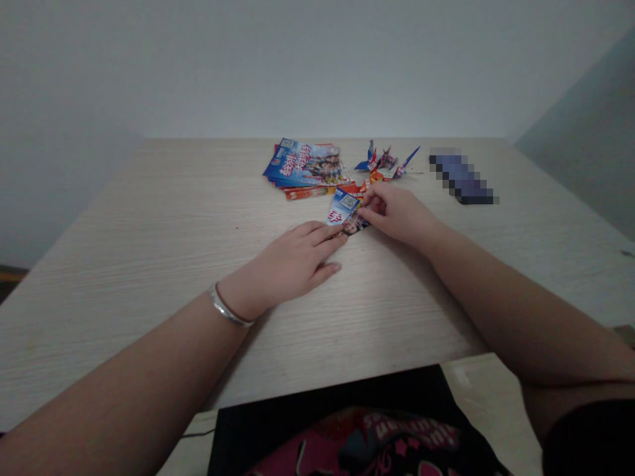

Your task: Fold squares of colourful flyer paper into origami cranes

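A folded printed paper (336,210), blue and white with a QR code, lies on the table between my hands. My left hand (292,264), a silver bangle at its wrist, rests flat with its fingertips on the paper's lower left edge. On the right side of the paper, my right hand (399,213) is closed, with thumb and forefinger pinching its edge. Part of the sheet is hidden under the fingers. Just beyond it sit folded paper cranes (386,160) with pointed wings, in the same bright colours.
Behind the left hand lies a fanned stack of printed leaflets (302,165). A dark, pixelated phone-like object (461,177) lies at the back right. The pale wood-grain table (149,251) meets a plain wall (317,66). Something black (322,400) covers my lap at the near edge.
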`<action>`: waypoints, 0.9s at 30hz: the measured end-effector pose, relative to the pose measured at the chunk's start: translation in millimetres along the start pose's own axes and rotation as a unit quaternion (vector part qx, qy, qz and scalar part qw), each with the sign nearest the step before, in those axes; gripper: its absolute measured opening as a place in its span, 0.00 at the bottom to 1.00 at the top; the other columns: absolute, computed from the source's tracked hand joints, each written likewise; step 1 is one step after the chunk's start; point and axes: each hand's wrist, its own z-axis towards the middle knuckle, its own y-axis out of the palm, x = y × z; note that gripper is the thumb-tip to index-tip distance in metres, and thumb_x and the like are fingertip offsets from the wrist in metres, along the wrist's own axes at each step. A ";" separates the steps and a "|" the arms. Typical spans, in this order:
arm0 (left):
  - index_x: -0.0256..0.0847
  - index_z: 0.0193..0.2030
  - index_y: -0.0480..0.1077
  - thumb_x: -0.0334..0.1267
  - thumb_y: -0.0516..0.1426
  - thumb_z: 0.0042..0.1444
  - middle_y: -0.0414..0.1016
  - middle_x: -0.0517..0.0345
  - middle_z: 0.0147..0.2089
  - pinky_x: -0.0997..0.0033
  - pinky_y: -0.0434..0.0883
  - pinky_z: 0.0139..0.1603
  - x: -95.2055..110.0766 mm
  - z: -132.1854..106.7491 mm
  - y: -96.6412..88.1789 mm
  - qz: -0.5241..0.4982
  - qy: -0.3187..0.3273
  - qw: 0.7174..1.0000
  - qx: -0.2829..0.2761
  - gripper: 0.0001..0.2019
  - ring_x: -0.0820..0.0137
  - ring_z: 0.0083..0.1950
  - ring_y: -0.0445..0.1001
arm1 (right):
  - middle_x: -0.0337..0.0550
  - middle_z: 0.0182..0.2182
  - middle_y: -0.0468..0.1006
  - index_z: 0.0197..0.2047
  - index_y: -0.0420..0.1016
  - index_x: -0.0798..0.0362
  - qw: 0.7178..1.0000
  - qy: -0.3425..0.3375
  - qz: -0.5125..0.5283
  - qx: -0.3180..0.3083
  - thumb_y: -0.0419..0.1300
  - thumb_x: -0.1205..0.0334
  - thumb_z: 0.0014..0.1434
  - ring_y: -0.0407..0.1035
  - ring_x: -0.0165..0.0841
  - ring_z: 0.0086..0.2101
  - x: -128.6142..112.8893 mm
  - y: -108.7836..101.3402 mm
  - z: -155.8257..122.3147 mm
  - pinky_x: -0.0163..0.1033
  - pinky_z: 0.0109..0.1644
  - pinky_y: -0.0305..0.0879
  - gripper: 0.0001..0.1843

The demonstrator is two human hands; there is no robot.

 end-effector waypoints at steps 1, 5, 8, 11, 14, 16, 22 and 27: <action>0.33 0.71 0.64 0.48 0.47 0.74 0.66 0.38 0.70 0.50 0.63 0.72 0.4 -0.2 -1.0 -0.007 -0.004 1.000 -0.002 0.27 0.53 0.69 0.66 | 0.41 0.32 0.78 0.39 0.71 0.51 0.999 -0.021 -0.023 -0.022 0.60 0.57 0.63 0.66 0.33 0.30 -6.0 4.3 0.2 0.38 0.33 0.55 0.07; 0.32 0.70 0.64 0.49 0.50 0.72 0.66 0.35 0.70 0.53 0.66 0.70 1.7 -2.1 -11.6 -0.044 -0.013 0.999 -0.025 0.28 0.53 0.68 0.67 | 0.44 0.36 0.80 0.39 0.72 0.52 0.992 -0.052 -0.094 -0.070 0.60 0.58 0.64 0.67 0.34 0.32 -11.9 11.1 4.8 0.38 0.34 0.53 0.06; 0.36 0.69 0.67 0.49 0.48 0.74 0.67 0.40 0.71 0.56 0.64 0.71 0.6 -4.8 -23.0 -0.053 -0.016 0.997 -0.050 0.26 0.57 0.70 0.67 | 0.44 0.36 0.80 0.38 0.72 0.52 0.991 -0.049 -0.099 -0.072 0.60 0.57 0.65 0.66 0.34 0.32 -5.5 8.8 6.7 0.38 0.34 0.53 0.08; 0.41 0.62 0.76 0.50 0.46 0.74 0.74 0.46 0.66 0.53 0.62 0.71 -2.1 -7.6 -31.6 -0.022 -0.027 0.997 -0.064 0.24 0.57 0.67 0.70 | 0.44 0.35 0.79 0.38 0.72 0.52 0.992 -0.054 -0.095 -0.069 0.60 0.57 0.65 0.65 0.33 0.32 -0.1 7.4 5.9 0.37 0.33 0.51 0.08; 0.47 0.60 0.77 0.50 0.46 0.74 0.77 0.51 0.64 0.50 0.64 0.69 -4.6 -9.7 -35.7 0.003 -0.039 0.996 -0.081 0.22 0.57 0.65 0.73 | 0.43 0.35 0.79 0.38 0.72 0.52 0.993 -0.055 -0.089 -0.061 0.61 0.56 0.64 0.64 0.32 0.31 2.0 8.5 4.4 0.37 0.32 0.50 0.08; 0.48 0.60 0.77 0.50 0.48 0.73 0.77 0.51 0.64 0.49 0.64 0.68 -5.9 -10.6 -37.2 0.013 -0.043 0.995 -0.091 0.21 0.56 0.65 0.73 | 0.42 0.34 0.78 0.37 0.72 0.52 0.993 -0.058 -0.087 -0.056 0.61 0.57 0.63 0.62 0.32 0.30 2.2 9.3 3.7 0.37 0.32 0.50 0.07; 0.42 0.48 0.82 0.44 0.50 0.72 0.82 0.50 0.53 0.57 0.72 0.61 -9.3 -9.1 -37.1 -0.011 -0.069 0.995 -0.076 0.19 0.60 0.55 0.79 | 0.42 0.34 0.78 0.37 0.72 0.51 0.994 -0.049 -0.084 -0.059 0.61 0.57 0.63 0.63 0.32 0.29 1.0 10.1 2.9 0.37 0.32 0.50 0.07; 0.41 0.57 0.78 0.41 0.49 0.72 0.79 0.49 0.59 0.58 0.70 0.64 -4.2 -2.5 -31.0 -0.022 -0.052 0.998 -0.014 0.18 0.62 0.58 0.76 | 0.42 0.33 0.79 0.36 0.72 0.51 0.994 -0.057 -0.079 -0.053 0.61 0.56 0.63 0.64 0.32 0.30 0.1 11.3 3.1 0.37 0.32 0.50 0.08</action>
